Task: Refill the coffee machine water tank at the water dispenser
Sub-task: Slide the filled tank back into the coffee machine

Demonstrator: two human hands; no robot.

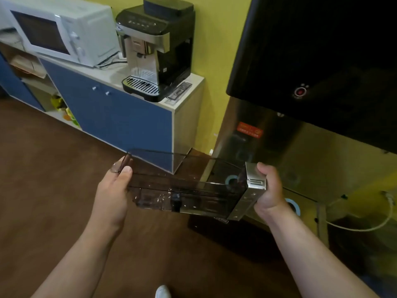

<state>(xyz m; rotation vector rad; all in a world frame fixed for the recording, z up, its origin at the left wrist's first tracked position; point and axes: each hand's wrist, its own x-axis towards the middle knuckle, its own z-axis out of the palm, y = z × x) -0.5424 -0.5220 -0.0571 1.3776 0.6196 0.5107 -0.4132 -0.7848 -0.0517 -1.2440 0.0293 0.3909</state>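
A long, smoky transparent water tank (184,183) with a silver end plate lies roughly level between both hands, above the floor. My left hand (113,190) grips its left end, thumb on the upper edge. My right hand (268,188) clasps the silver end on the right. The tank looks nearly empty, with only a few drops inside. The water dispenser (311,61), black on top with a red-lit button and a steel recess below, stands right behind the tank's right end. The black and silver coffee machine (156,50) sits on the cabinet at the upper left.
A white microwave (60,31) stands left of the coffee machine on a blue-doored cabinet (120,117) with open shelves. A black drip tray sits under the dispenser's recess. A white cable (369,224) loops at the right. Brown floor spreads at the left.
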